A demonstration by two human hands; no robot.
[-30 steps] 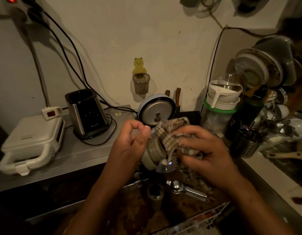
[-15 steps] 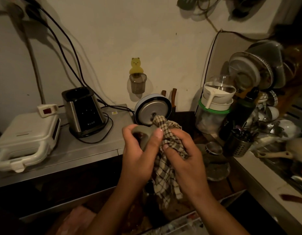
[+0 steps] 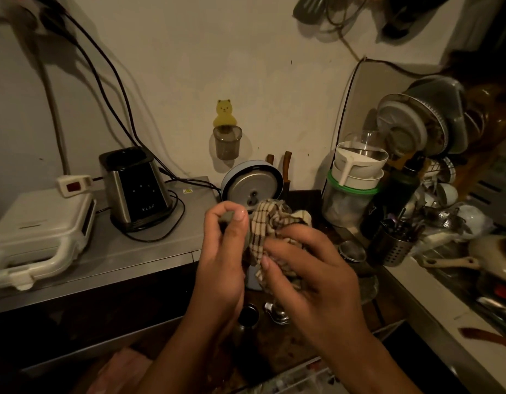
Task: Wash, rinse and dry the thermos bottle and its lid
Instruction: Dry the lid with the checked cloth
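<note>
Head view: we hold the lid (image 3: 228,218) pinched in the left hand (image 3: 222,251), thumb and fingers curled round it. Directly to its right, the right hand (image 3: 305,268) clutches the checked cloth (image 3: 267,223) against it. Which way the lid faces is unclear, probably toward the cloth. The thermos bottle (image 3: 247,315) stands upright below, mouth up.

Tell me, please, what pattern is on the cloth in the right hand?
A cream-and-dark-brown checked cotton cloth, clearest in the head view.
</note>
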